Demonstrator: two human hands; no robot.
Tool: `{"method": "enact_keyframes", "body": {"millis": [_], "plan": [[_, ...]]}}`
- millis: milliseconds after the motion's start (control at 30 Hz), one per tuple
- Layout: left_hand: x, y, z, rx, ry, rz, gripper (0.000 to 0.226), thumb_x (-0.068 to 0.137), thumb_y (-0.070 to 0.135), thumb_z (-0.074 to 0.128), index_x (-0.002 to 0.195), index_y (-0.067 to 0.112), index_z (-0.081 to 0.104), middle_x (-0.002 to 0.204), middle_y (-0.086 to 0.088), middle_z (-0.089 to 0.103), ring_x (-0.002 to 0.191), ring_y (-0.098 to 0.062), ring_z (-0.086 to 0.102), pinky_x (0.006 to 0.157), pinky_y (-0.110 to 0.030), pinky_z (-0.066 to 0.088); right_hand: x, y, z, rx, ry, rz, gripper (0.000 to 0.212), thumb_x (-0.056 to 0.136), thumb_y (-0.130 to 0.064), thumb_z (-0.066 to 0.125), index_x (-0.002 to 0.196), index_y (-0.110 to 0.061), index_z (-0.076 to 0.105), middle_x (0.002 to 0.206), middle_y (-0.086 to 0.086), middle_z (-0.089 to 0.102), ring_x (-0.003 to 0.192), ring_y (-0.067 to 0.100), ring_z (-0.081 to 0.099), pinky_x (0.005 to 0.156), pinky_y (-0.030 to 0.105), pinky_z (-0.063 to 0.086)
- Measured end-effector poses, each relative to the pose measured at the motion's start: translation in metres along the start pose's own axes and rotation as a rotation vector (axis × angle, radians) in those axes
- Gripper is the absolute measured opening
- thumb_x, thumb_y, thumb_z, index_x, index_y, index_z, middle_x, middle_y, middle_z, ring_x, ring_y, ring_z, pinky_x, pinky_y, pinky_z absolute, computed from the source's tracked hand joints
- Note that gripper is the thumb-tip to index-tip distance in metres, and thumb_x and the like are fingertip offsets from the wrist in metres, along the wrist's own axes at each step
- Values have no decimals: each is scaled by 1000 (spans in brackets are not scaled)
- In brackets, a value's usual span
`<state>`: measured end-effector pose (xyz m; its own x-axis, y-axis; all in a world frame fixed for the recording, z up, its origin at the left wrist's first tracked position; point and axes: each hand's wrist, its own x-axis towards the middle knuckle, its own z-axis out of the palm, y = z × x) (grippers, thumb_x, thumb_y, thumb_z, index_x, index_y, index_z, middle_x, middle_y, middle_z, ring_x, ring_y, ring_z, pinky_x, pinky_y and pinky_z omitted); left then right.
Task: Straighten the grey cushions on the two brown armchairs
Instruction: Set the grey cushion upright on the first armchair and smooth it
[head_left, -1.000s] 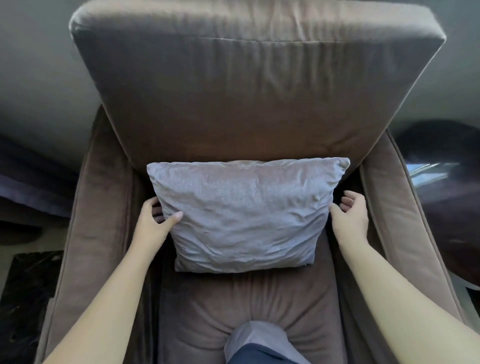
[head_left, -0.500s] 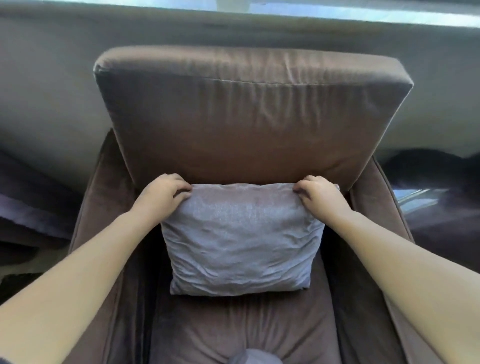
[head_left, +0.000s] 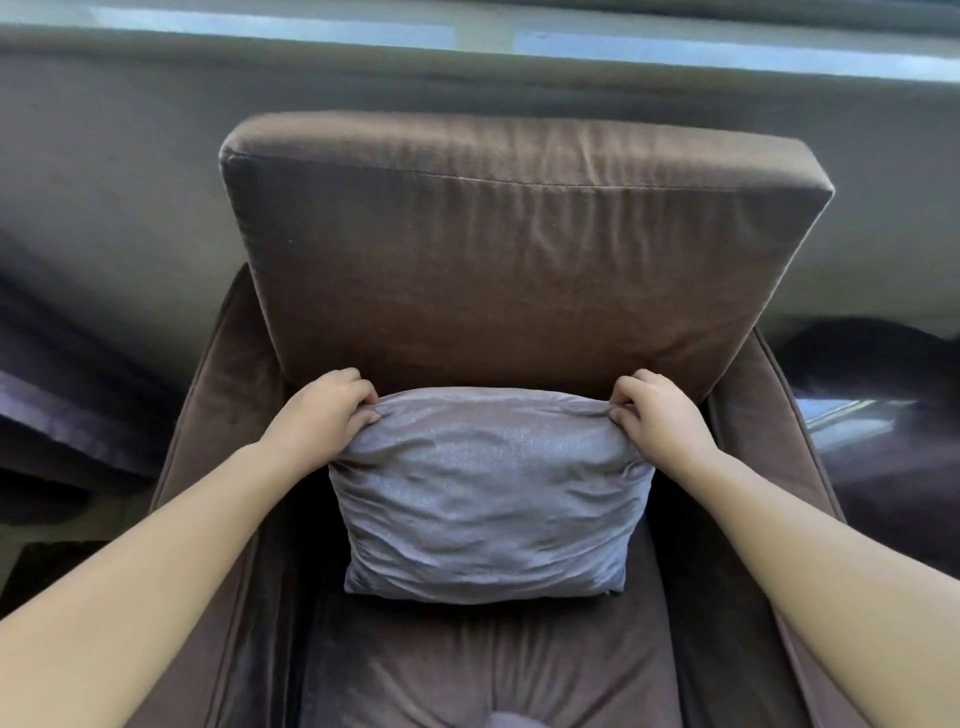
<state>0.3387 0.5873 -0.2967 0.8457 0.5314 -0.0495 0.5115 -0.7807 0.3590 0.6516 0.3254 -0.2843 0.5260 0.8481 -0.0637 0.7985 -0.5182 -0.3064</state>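
Note:
A grey cushion (head_left: 488, 499) stands upright on the seat of a brown armchair (head_left: 519, 270), leaning against its thick back pad. My left hand (head_left: 324, 410) pinches the cushion's top left corner. At the top right corner my right hand (head_left: 657, 415) grips the fabric the same way. Both top corners are bunched under my fingers, and the cushion's top edge bows upward between them. Only this one armchair is in view.
The armrests (head_left: 218, 415) rise close on both sides of the cushion. A grey wall and a window strip (head_left: 467, 36) run behind the chair. A dark glossy surface (head_left: 857, 426) lies to the right, and dark furniture (head_left: 62, 405) to the left.
My hands rose from the cushion's sides to its top corners and closed on them. The corners are now pulled inward and bunched. The camera has drawn back from the chair.

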Motion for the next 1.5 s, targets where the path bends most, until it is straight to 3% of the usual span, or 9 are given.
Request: {"method": "enact_keyframes", "body": {"millis": [133, 267, 500, 733, 867, 1000, 1233, 1400, 1500], "plan": [[-16, 6, -8, -38, 56, 43, 7, 89, 20, 69, 86, 16, 65, 84, 6, 54, 86, -18, 57, 75, -28, 43, -17, -1, -18, 54, -2, -36, 12, 84, -18, 67, 78, -19, 57, 79, -6, 58, 81, 21, 59, 69, 40, 48], [-42, 18, -22, -102, 77, 67, 11, 91, 28, 60, 82, 24, 57, 81, 13, 55, 80, -12, 56, 71, -33, 48, -45, 0, -36, 129, -9, -28, 9, 87, -19, 67, 81, -22, 60, 72, -11, 67, 71, 14, 62, 65, 37, 50], [-79, 40, -46, -227, -75, -83, 15, 92, 21, 65, 79, 25, 60, 69, 6, 66, 66, -11, 60, 66, -38, 50, -82, 0, -54, 246, -149, -33, 18, 88, -18, 65, 76, -28, 57, 71, -7, 68, 70, 15, 65, 68, 39, 52], [-78, 44, -71, -325, -185, -138, 16, 89, 19, 68, 76, 29, 66, 79, 14, 71, 78, -4, 64, 73, -29, 49, -77, 4, -73, 429, -282, 16, 16, 89, -14, 67, 75, -22, 63, 73, -1, 70, 71, 14, 64, 70, 38, 50], [-54, 36, -49, -325, -253, -180, 15, 87, 20, 71, 74, 28, 68, 77, 11, 72, 78, 1, 64, 70, -24, 45, -58, 7, -53, 247, -307, 51, 19, 86, -21, 68, 71, -28, 60, 73, -6, 69, 76, 13, 65, 72, 37, 50], [-33, 24, -10, -267, -373, -221, 18, 85, 22, 74, 71, 30, 67, 76, 10, 70, 77, -6, 65, 63, -19, 42, -48, 9, -9, 163, -341, 145, 16, 87, -19, 66, 73, -21, 59, 75, -5, 66, 78, 18, 62, 66, 35, 47], [7, 18, 10, -255, -225, -297, 9, 85, 23, 73, 77, 23, 69, 79, 5, 68, 79, -12, 63, 64, -25, 42, -15, 8, 4, 25, -221, 183, 17, 90, -19, 58, 76, -20, 50, 73, -2, 60, 75, 26, 58, 64, 40, 48], [21, 15, 19, -222, -146, -311, 14, 84, 28, 72, 73, 30, 65, 78, 8, 67, 80, -15, 62, 75, -38, 53, -2, 15, 8, -52, -183, 227, 11, 91, -25, 56, 82, -22, 52, 79, 1, 62, 78, 30, 57, 63, 38, 43], [27, 14, 16, -148, -123, -271, 8, 87, 28, 69, 80, 26, 67, 80, 5, 68, 82, -19, 63, 71, -35, 49, 3, 14, 9, -62, -169, 262, 10, 93, -28, 54, 87, -21, 52, 84, 3, 62, 81, 33, 57, 66, 38, 41]]}}
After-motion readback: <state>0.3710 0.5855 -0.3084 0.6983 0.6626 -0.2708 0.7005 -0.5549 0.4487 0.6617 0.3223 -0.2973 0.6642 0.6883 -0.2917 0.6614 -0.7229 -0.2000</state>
